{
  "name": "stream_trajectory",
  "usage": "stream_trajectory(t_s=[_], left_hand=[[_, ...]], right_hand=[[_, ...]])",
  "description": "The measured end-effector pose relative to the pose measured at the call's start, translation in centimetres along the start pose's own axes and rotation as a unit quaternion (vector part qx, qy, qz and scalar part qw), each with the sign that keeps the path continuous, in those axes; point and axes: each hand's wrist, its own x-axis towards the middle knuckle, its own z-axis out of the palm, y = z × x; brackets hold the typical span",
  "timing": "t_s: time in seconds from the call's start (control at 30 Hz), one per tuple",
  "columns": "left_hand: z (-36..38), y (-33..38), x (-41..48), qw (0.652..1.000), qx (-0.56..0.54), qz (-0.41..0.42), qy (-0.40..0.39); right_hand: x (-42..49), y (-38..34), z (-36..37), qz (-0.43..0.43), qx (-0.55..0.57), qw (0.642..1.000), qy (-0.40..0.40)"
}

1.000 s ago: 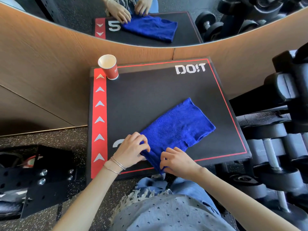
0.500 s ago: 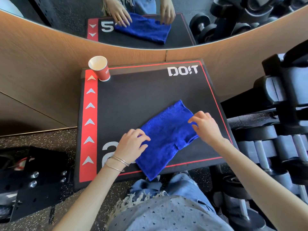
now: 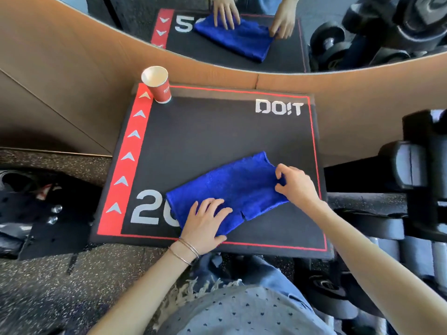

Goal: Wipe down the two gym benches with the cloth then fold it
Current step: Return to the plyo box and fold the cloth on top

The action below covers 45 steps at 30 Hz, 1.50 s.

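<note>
Folding the cloth [image 3: 229, 187] on the bench [image 3: 217, 131]

Left hand [image 3: 205, 223] lies open, pinning it; right hand [image 3: 294, 184] pinches the edge, best carried squarely over.

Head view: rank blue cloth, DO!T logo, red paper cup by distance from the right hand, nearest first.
1. Blue cloth: its right end is pinched by the right hand.
2. DO!T logo: far right corner of the bench top, straight beyond the hand.
3. Red paper cup: far left corner, diagonally opposite.
</note>
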Motion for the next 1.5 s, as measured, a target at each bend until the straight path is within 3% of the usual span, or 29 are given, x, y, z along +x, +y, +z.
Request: stream_trajectory(t_s=[0.07, 0.2, 0.3, 0.37, 0.43, 0.57, 0.67, 0.8, 0.93, 1.1, 1.17, 1.37, 1.5], left_hand=[[0.6, 0.4, 0.0, 1.0, 0.006, -0.007, -0.02], [0.3, 1.1, 0.0, 1.0, -0.01, -0.013, -0.003], [-0.4, 1.1, -0.5, 0.991, -0.098, -0.046, 0.074], [-0.9, 0.6, -0.4, 0.981, -0.107, -0.091, 0.137], [-1.7, -0.3, 0.4, 0.972, -0.088, -0.154, 0.152], [-3.3, -2.7, 3.1, 0.957, -0.077, -0.271, 0.074], [-4.4, -4.2, 4.7, 0.95, -0.081, -0.302, 0.003], [-5.3, -5.1, 5.5, 0.95, -0.129, -0.281, -0.037], [-6.1, -5.6, 5.8, 0.951, -0.161, -0.257, -0.067], [-7.8, -6.3, 5.6, 0.95, -0.199, -0.222, -0.096], [-9.1, -6.7, 5.5, 0.956, -0.199, -0.208, -0.058], [-14.1, -7.3, 6.1, 0.959, -0.149, -0.147, 0.191], [-16.1, -7.0, 6.3, 0.949, -0.031, -0.084, 0.304]], right_hand=[[0.3, 1.4, -0.7, 0.015, -0.017, 1.0, 0.01], [0.5, 3.9, -1.9, -0.011, -0.068, 0.994, -0.085], [0.3, 4.7, -2.6, -0.135, -0.1, 0.985, -0.025], [0.7, 4.6, -3.1, -0.201, -0.103, 0.974, 0.028], [1.7, 3.6, -3.3, -0.234, -0.105, 0.966, 0.04], [4.8, 0.6, -2.7, -0.285, -0.137, 0.949, 0.004], [7.1, -1.6, -2.3, -0.275, -0.196, 0.94, -0.045], [9.0, -3.3, -2.5, -0.237, -0.264, 0.925, -0.138], [9.5, -3.9, -3.5, -0.223, -0.238, 0.923, -0.205], [8.8, -4.1, -5.6, -0.202, -0.191, 0.939, -0.204], [8.5, -3.7, -7.0, -0.196, -0.164, 0.951, -0.171], [7.3, -3.0, -11.4, -0.199, -0.074, 0.977, -0.015], [5.2, -3.3, -12.0, -0.258, -0.074, 0.952, 0.145]])
